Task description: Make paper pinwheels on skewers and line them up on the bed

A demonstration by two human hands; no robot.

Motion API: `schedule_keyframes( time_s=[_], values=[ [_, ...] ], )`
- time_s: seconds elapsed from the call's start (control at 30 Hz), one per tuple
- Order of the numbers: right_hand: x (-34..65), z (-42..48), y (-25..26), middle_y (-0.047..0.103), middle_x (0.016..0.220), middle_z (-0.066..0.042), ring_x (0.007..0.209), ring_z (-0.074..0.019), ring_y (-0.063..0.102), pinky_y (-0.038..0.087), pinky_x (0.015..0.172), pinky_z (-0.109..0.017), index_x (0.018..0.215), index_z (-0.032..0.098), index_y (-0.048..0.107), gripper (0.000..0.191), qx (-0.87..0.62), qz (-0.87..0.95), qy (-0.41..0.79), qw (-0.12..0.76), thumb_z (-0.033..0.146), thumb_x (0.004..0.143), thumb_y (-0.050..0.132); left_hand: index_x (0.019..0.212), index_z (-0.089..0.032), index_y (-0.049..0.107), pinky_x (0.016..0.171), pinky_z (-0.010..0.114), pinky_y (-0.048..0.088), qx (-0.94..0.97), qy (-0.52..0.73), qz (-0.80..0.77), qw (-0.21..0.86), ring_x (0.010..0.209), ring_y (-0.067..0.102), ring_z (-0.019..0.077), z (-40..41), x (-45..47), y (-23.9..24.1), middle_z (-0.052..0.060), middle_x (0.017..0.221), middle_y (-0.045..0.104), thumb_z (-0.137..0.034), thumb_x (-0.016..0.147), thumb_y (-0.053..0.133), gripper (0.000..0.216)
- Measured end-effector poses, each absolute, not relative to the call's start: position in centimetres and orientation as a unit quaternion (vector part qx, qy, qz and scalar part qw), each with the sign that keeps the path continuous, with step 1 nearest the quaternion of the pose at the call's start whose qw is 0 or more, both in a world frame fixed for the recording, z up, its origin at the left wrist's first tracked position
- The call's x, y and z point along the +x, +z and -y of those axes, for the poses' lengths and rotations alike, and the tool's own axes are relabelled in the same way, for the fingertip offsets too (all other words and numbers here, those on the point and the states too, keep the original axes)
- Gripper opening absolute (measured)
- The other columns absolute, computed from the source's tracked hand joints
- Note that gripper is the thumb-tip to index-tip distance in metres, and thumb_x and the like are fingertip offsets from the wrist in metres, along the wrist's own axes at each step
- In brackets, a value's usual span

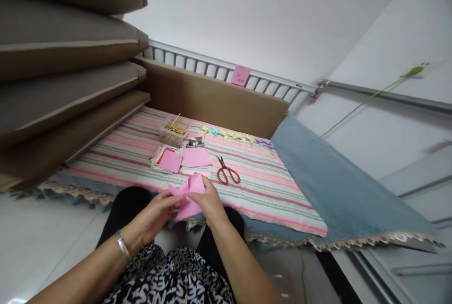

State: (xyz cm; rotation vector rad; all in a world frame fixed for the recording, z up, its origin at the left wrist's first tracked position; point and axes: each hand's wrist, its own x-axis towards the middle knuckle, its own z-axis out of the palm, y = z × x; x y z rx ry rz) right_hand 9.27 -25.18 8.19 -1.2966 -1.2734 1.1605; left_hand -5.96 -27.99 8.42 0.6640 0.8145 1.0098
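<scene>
A pink sheet of paper (190, 204), creased and partly folded, is held between both hands above my lap. My left hand (160, 212) pinches its left side, a silver bracelet on that wrist. On the right side, my right hand (209, 200) grips the same sheet, with the thumb pressing on its face. Just beyond the hands lie a stack of coloured paper squares (171, 161) topped with pink and another pink sheet (196, 157). Red-handled scissors (228, 172) rest to the right, blades slightly apart.
A clear plastic box (173, 132) of thin yellow sticks stands behind the papers on a striped cloth (268, 186). Small folded paper bows (229, 135) form a row at the back. Stacked brown cushions (70, 59) rise on the left. A pink note (240, 76) hangs on the rail.
</scene>
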Motion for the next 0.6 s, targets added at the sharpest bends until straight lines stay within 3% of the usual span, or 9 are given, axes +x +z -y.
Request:
schedule_keyframes(
  time_s=[0.17,0.47,0.6],
  values=[
    [8.0,25.4,8.2,0.07,0.089,-0.004,0.075,-0.0211,0.065,0.052,0.063,-0.028,0.109,0.019,0.059,0.052,-0.497,0.485,0.511,0.507,0.019,0.058,0.068,0.075,-0.012,0.072,0.064,0.023,0.045,0.265,0.505,-0.359,0.739,0.062,0.06,0.0125,27.9,-5.0,7.4,0.005,0.068,0.071,-0.023,0.063,0.078,0.017],
    [7.1,25.6,8.2,0.069,0.085,-0.002,0.075,-0.0198,0.064,0.051,0.065,-0.027,0.099,0.018,0.062,0.041,-0.471,0.459,0.542,0.523,0.02,0.059,0.07,0.067,-0.012,0.071,0.06,0.024,0.046,0.217,0.55,-0.391,0.705,0.058,0.06,0.0131,27.7,-4.9,7.3,0.003,0.064,0.071,-0.022,0.055,0.081,0.018],
    [7.6,26.0,7.7,0.068,0.082,-0.002,0.071,-0.0185,0.063,0.051,0.064,-0.029,0.114,0.018,0.056,0.045,-0.462,0.5,0.522,0.514,0.025,0.07,0.064,0.066,-0.01,0.069,0.053,0.023,0.044,0.209,0.558,-0.413,0.688,0.052,0.057,0.0129,27.2,-5.7,7.4,0.003,0.06,0.069,-0.021,0.052,0.08,0.021]
  ],
)
